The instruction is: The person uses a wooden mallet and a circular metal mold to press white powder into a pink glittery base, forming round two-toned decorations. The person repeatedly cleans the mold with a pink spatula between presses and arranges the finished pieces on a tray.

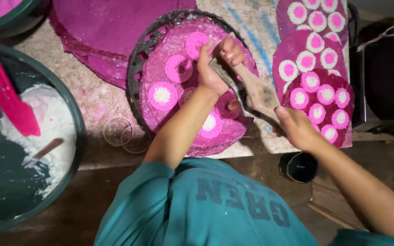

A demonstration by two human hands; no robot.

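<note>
Where hands meet, tool indistinct.

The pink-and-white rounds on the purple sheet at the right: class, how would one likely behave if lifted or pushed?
The pink-and-white rounds look grainy, so probably crumbly. They look thin and flat, so unlikely to roll. They look moist, so may cling to the purple sheet.

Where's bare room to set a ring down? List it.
Free: the mat strip between the tray and the stacked discs; a patch around the two rings, between the bowl and the tray. Crowded: the tray, filled with pink rounds and both hands, left, right.
</note>
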